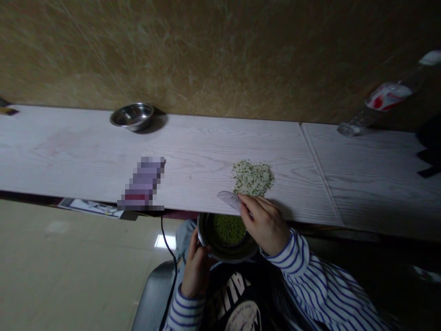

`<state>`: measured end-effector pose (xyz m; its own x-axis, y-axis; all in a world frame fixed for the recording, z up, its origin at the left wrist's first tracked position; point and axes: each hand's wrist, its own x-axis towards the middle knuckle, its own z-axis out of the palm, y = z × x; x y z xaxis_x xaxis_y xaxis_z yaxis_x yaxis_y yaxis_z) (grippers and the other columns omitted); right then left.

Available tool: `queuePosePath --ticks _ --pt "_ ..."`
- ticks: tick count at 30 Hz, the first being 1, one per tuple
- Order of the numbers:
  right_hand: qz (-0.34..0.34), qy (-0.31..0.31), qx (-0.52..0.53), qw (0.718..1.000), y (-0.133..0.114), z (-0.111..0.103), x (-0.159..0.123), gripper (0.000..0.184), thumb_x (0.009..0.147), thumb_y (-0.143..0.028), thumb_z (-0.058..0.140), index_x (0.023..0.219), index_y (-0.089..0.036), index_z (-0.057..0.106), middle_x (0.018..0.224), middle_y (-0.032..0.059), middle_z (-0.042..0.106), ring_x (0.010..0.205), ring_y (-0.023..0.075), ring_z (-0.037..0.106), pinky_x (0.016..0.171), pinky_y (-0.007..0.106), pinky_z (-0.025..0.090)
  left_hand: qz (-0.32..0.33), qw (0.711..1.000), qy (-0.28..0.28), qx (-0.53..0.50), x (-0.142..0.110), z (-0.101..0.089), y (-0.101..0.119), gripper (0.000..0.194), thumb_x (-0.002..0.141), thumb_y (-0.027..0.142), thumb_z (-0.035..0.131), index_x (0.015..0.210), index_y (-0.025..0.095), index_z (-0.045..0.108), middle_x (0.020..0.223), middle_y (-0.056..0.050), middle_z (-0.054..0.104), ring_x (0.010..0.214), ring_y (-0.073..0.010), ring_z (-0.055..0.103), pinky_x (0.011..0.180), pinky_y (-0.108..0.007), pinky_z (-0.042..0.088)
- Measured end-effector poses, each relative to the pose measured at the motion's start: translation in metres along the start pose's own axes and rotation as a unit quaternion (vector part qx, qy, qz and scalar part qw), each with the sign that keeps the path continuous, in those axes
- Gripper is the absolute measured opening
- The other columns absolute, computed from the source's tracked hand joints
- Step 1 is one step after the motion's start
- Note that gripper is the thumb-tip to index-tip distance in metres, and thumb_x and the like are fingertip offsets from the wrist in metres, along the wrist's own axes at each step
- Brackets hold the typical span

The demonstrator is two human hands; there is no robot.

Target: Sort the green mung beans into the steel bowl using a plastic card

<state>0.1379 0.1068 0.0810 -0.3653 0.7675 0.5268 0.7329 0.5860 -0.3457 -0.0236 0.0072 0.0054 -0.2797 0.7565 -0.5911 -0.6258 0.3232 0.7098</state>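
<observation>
My left hand (198, 266) grips the left rim of a metal bowl (203, 239), held below the front edge of the table. Green mung beans (229, 230) lie in the bowl. Between the fingers of my right hand (263, 220) is a thin, clear, rounded piece of plastic (229, 198), tilted at the table edge above the bowl. Just beyond it, a flat pile of white grains mixed with green beans (253, 178) is spread on the table. Part of the bowl's right side is hidden by my right hand.
On the pale wood-grain table (193, 147) stands a second metal bowl (132, 116) near the wall. A blurred-out purple object (144, 181) lies at the front left. A clear plastic bottle (386, 97) stands at the right. A black cable (168, 248) hangs down beside a stool (153, 294).
</observation>
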Motion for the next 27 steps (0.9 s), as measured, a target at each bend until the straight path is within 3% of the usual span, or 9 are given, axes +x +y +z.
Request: queuePosePath --ticks 14,21,27 --pt "0.015 0.017 -0.036 0.999 0.039 -0.011 0.005 0.024 0.093 -0.011 0.051 0.107 -0.014 0.070 0.089 0.0114 0.078 0.077 0.0229 0.071 0.073 0.037 0.058 -0.012 1.000 -0.017 -0.011 -0.001 0.011 -0.004 0.062 0.069 0.022 0.072 0.130 0.027 0.059 0.119 -0.007 0.069 0.096 -0.0239 0.065 0.078 -0.037 0.057" --pt "0.008 0.024 -0.031 0.999 0.043 -0.019 0.006 0.024 0.094 -0.013 0.053 0.109 -0.017 0.071 0.090 0.0097 0.078 0.079 0.0225 0.072 0.074 0.036 0.057 -0.015 0.999 -0.027 -0.011 -0.001 0.014 -0.005 0.062 0.068 0.023 0.071 0.128 0.029 0.061 0.128 -0.009 0.065 0.106 -0.0287 0.063 0.079 -0.038 0.057" --pt "0.006 0.057 -0.038 0.998 0.043 -0.032 -0.004 0.022 0.094 -0.012 0.055 0.108 -0.016 0.070 0.090 0.0099 0.079 0.078 0.0223 0.072 0.073 0.036 0.057 -0.017 1.000 -0.008 -0.012 -0.002 0.014 -0.008 0.067 0.066 0.023 0.073 0.131 0.027 0.059 0.123 -0.008 0.068 0.100 -0.0263 0.064 0.077 -0.036 0.058"
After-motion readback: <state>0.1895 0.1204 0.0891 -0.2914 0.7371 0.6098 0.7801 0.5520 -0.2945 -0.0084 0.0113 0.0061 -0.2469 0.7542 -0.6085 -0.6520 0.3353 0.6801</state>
